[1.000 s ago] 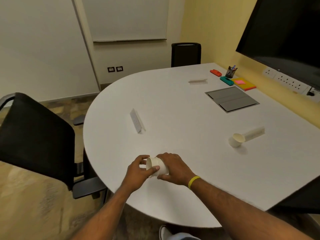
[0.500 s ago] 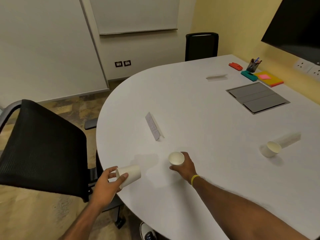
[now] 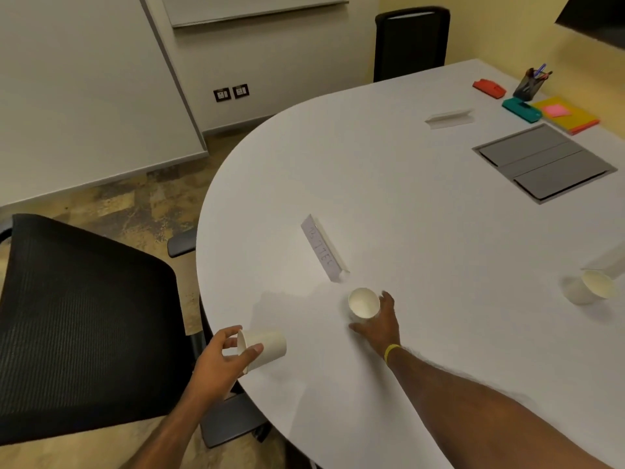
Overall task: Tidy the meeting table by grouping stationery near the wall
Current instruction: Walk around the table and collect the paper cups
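Left grip: your left hand [image 3: 221,358] is wrapped round a paper cup [image 3: 262,346], thumb and fingers closed on its rim end, the cup tipped on its side above the table edge.
Right grip: your right hand [image 3: 377,324] curls round the upright cup [image 3: 364,303]; that cup stands on the white table [image 3: 422,204], mouth up, and you've got a yellow band [image 3: 391,351] on that wrist.
Name cards: one folded card [image 3: 324,248] sits just beyond your right hand, another card [image 3: 449,117] lies far up the table.
Third cup: a tipped cup [image 3: 588,288] lies at the right edge, well apart from both hands.
Stationery: red stapler [image 3: 489,88], pen pot [image 3: 530,85], teal item [image 3: 521,109] and yellow pad [image 3: 566,114] with pink notes are bunched by the yellow wall.
Chair: black mesh chair [image 3: 77,319] is at your left.
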Demonstrator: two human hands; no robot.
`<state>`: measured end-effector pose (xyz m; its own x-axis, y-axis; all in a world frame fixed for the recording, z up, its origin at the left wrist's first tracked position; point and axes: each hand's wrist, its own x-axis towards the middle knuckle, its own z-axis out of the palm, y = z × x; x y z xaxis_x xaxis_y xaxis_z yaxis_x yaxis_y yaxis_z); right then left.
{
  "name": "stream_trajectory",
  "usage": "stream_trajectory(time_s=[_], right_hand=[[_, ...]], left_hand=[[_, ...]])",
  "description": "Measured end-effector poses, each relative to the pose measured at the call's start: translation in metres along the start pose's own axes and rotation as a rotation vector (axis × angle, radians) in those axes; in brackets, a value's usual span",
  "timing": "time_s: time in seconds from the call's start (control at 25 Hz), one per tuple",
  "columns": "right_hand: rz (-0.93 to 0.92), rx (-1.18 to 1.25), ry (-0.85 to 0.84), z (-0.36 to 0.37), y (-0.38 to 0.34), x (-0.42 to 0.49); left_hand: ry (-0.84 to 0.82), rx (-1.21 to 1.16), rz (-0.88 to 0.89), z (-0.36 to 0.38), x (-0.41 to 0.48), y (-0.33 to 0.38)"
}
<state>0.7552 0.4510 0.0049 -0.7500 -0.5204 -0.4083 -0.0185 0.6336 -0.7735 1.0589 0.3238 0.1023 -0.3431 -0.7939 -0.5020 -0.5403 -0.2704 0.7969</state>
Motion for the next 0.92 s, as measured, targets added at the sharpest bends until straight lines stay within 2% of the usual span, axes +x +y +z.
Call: stream_trajectory(time_s=[0.08, 0.16, 0.24, 0.28, 0.36, 0.48, 0.6, 0.68, 0.8, 0.92], right_hand=[[0.066, -0.038, 0.078, 0.001, 0.012, -0.015], [0.102, -0.136, 0.239, 0.004, 0.023, -0.047], [-0.002, -0.238, 0.346, 0.024, 0.028, -0.090], [-0.120, -0.258, 0.329, 0.038, 0.024, -0.111], [-0.336, -0.269, 0.145, 0.072, -0.004, -0.147], [-0.518, -0.314, -0.138, 0.131, -0.075, -0.190], [-0.659, -0.294, -0.116, 0.189, -0.135, -0.233], [-0.670, -0.226, -0.048, 0.216, -0.160, -0.259], [-0.566, -0.129, 0.028, 0.244, -0.182, -0.289], [-0.470, -0.077, 0.093, 0.254, -0.192, -0.295]], left_hand=[[-0.023, 0.027, 0.018, -0.008, 0.007, 0.004], [-0.054, 0.050, 0.046, -0.017, 0.011, 0.009], [-0.094, 0.086, 0.099, -0.028, 0.012, 0.009], [-0.117, 0.097, 0.128, -0.036, 0.013, 0.007], [-0.171, 0.132, 0.201, -0.054, 0.012, 0.003], [-0.245, 0.204, 0.345, -0.091, 0.003, -0.004], [-0.295, 0.213, 0.447, -0.139, -0.014, -0.007], [-0.311, 0.241, 0.492, -0.173, -0.023, -0.009], [-0.296, 0.383, 0.591, -0.236, -0.027, -0.003], [-0.169, 0.608, 0.757, -0.297, -0.019, 0.017]])
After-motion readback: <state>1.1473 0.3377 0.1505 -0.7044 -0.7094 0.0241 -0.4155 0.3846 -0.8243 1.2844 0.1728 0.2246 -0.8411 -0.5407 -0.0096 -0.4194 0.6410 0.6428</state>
